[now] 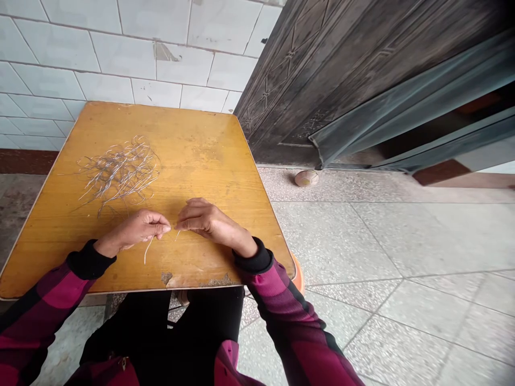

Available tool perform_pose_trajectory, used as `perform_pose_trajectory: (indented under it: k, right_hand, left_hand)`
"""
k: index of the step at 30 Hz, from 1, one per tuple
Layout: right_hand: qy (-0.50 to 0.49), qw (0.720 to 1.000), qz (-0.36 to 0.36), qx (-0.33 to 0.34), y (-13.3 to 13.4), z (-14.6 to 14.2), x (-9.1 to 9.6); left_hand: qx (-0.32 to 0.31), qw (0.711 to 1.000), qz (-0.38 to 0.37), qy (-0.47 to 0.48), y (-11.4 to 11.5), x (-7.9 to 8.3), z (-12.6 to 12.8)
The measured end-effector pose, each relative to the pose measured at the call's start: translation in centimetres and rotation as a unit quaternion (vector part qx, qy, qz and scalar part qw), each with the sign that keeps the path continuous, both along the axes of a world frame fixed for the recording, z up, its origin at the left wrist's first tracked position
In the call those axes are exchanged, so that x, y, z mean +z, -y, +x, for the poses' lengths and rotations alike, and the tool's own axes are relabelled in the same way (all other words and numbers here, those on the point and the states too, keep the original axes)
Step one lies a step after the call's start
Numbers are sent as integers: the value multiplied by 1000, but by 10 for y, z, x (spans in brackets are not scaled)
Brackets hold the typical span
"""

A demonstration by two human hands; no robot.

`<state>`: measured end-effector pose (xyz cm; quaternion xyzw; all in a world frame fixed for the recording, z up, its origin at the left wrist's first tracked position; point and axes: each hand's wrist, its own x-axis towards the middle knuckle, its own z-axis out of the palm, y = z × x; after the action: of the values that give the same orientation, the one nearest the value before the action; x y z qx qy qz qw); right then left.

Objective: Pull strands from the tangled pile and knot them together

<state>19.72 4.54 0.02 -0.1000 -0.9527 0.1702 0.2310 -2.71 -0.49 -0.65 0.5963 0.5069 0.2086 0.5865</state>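
Observation:
Over the near half of the wooden table, my left hand pinches a thin pale strand, which looks like wire or cord and hangs below the fingers. Just to its right, my right hand is closed in a pinch, and a short thin end sticks out under its fingertips. Whether both ends belong to one strand I cannot tell. A small gap separates the fingertips of the two hands. Beyond my left hand lies a loose tangled heap of thin silvery strands.
The yellow wooden table has a worn, chipped front edge and stands near a white tiled wall. A dark carved door with a grey-green curtain is at the right. A ball-like object lies on the tiled floor.

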Motion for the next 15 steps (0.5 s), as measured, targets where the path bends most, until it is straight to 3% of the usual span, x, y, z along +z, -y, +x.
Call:
perform_pose_trajectory:
  k: [5,15]
  right_hand:
    - [34,999,-9,9,2,-2,4]
    - [2,999,31,9,6,-10,-7]
  left_hand:
    - [2,999,18,26,-1,0,-1]
    - [-30,997,70,20,-2,2,1]
